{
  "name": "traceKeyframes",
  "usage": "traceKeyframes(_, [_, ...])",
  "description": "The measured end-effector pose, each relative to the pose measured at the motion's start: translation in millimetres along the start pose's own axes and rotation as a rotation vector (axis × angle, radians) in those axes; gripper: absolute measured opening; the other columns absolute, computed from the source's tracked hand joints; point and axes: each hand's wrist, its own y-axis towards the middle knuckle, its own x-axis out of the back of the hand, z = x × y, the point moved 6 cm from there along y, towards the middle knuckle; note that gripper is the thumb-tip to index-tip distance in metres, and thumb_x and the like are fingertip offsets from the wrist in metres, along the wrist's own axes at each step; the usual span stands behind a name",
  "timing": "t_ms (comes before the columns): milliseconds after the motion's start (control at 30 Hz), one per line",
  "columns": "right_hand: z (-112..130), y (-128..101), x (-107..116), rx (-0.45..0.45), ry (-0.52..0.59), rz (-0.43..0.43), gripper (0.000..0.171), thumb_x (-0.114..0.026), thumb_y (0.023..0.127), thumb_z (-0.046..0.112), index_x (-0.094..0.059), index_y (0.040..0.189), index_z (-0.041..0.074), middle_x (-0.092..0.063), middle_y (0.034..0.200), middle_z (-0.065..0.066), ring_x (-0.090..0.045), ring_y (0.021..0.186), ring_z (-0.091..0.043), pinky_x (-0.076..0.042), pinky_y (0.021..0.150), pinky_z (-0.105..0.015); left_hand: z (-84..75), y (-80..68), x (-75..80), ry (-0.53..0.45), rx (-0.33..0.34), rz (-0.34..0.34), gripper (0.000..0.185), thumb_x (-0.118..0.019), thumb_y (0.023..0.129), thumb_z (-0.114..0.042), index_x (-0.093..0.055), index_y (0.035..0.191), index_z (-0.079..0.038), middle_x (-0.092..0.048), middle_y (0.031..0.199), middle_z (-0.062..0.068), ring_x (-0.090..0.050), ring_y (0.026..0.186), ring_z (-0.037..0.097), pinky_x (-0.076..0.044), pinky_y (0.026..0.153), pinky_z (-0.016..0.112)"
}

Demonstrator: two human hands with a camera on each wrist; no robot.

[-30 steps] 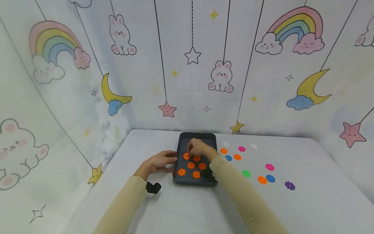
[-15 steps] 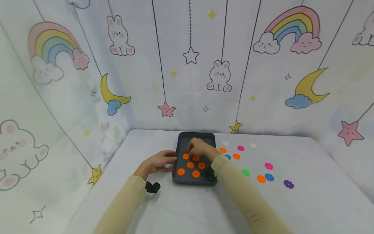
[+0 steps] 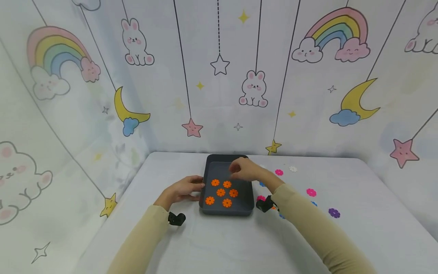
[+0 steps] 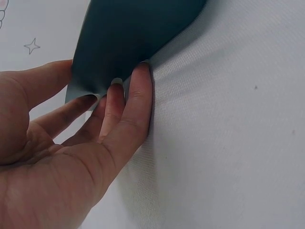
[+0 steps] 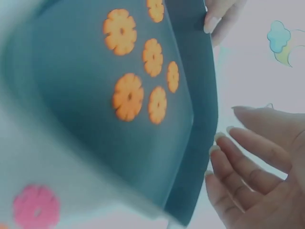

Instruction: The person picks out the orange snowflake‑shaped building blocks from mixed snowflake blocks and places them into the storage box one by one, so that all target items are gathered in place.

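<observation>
In my head view a white surface [image 3: 219, 245] stretches to six o'clock, and a pale printed backdrop [image 3: 164, 83] rises beyond it. On it I pick out a faded rainbow [image 3: 56, 41] at ten, a brighter rainbow [image 3: 337, 22] near two, an outlined star [image 3: 220, 65] at twelve, a seated rabbit [image 3: 254, 90] toward one and a large pink star [image 3: 404, 153] at three.

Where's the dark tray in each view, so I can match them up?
Head: dark tray below centre.
Left wrist: dark tray at the top, cut off by the frame.
Right wrist: dark tray across much of the left and middle.
Shared landmark: the left hand, at the tray's side.
</observation>
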Motion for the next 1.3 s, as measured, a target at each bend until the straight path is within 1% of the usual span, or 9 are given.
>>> traceKeyframes(167, [-15, -28, 11, 0.003, 0.051, -0.036, 0.029, -0.073, 0.095, 0.017, -0.07, 0.119, 0.002, -0.07, 0.114, -0.011, -0.065, 0.102, -0.022, -0.057, 0.092, -0.041, 1.0, -0.1, 1.0, 0.0, 0.011, -0.012, 0.06, -0.062, 0.104, -0.017, -0.037, 0.156, -0.002, -0.044, 0.154, 0.022, -0.051, 0.134, 0.037, -0.059, 0.092, 0.045])
traceKeyframes(367, [-36, -62, 25, -0.015, 0.067, -0.067, 0.027, -0.071, 0.096, 0.017, -0.07, 0.119, 0.001, -0.07, 0.105, -0.004, -0.064, 0.093, -0.02, -0.058, 0.081, -0.034, 0.9, -0.9, 1.6, -0.006, 0.015, -0.023, 0.058, -0.06, 0.105, -0.016, -0.037, 0.156, -0.002, -0.045, 0.153, 0.022, -0.052, 0.133, 0.036, -0.059, 0.093, 0.045])
traceKeyframes(467, [-51, -80, 32, -0.035, 0.072, -0.087, 0.026, -0.071, 0.097, 0.018, -0.07, 0.118, 0.003, -0.07, 0.102, -0.002, -0.063, 0.092, -0.02, -0.058, 0.078, -0.032, 1.9, -0.4, 1.7, -0.002, 0.008, -0.019, 0.058, -0.06, 0.105, -0.016, -0.036, 0.155, 0.0, -0.045, 0.153, 0.023, -0.052, 0.133, 0.037, -0.059, 0.093, 0.046])
traceKeyframes(600, [-72, -104, 42, -0.078, 0.054, -0.12, 0.026, -0.072, 0.096, 0.019, -0.07, 0.118, 0.005, -0.069, 0.103, -0.002, -0.062, 0.095, -0.021, -0.056, 0.08, -0.032, 2.2, -0.4, 1.0, 0.001, 0.0, -0.013, 0.058, -0.059, 0.105, -0.016, -0.035, 0.156, 0.0, -0.044, 0.154, 0.023, -0.051, 0.134, 0.037, -0.058, 0.094, 0.046])
traceKeyframes(667, [-80, -117, 47, -0.097, 0.037, -0.141, 0.027, -0.073, 0.096, 0.02, -0.07, 0.119, 0.005, -0.069, 0.105, -0.003, -0.062, 0.097, -0.022, -0.057, 0.083, -0.034, 2.2, 0.0, 0.4, -0.002, -0.002, -0.014, 0.059, -0.06, 0.105, -0.017, -0.036, 0.156, 0.0, -0.044, 0.154, 0.023, -0.051, 0.134, 0.037, -0.058, 0.094, 0.046])
traceKeyframes(767, [-92, -138, 52, -0.113, 0.012, -0.172, 0.029, -0.074, 0.096, 0.02, -0.069, 0.119, 0.003, -0.069, 0.107, -0.005, -0.063, 0.098, -0.022, -0.057, 0.084, -0.033, 2.9, 1.5, -0.4, -0.005, -0.003, -0.015, 0.06, -0.062, 0.104, -0.018, -0.037, 0.155, 0.0, -0.045, 0.153, 0.022, -0.052, 0.133, 0.036, -0.059, 0.093, 0.046])
traceKeyframes(1000, [-121, -177, 55, -0.136, -0.013, -0.187, 0.032, -0.075, 0.094, 0.019, -0.069, 0.119, 0.0, -0.069, 0.107, -0.007, -0.062, 0.096, -0.02, -0.055, 0.08, -0.019, 3.5, 4.5, -0.4, -0.007, -0.001, -0.013, 0.059, -0.061, 0.104, -0.017, -0.037, 0.155, -0.001, -0.046, 0.152, 0.021, -0.053, 0.132, 0.035, -0.059, 0.093, 0.046])
traceKeyframes(1167, [-134, -195, 50, -0.137, -0.017, -0.17, 0.031, -0.077, 0.093, 0.02, -0.07, 0.116, 0.0, -0.069, 0.101, -0.001, -0.061, 0.09, -0.017, -0.056, 0.075, -0.021, 1.9, 1.2, -1.0, -0.002, 0.003, -0.01, 0.06, -0.062, 0.104, -0.018, -0.036, 0.155, 0.0, -0.044, 0.154, 0.022, -0.051, 0.134, 0.037, -0.058, 0.094, 0.046])
traceKeyframes(1300, [-141, -205, 44, -0.15, -0.006, -0.145, 0.028, -0.078, 0.091, 0.018, -0.071, 0.112, 0.001, -0.068, 0.097, 0.001, -0.061, 0.088, -0.016, -0.056, 0.072, -0.022, 0.6, -0.3, -1.8, 0.006, 0.003, -0.003, 0.06, -0.06, 0.105, -0.018, -0.034, 0.156, 0.001, -0.041, 0.155, 0.023, -0.049, 0.136, 0.038, -0.058, 0.095, 0.047])
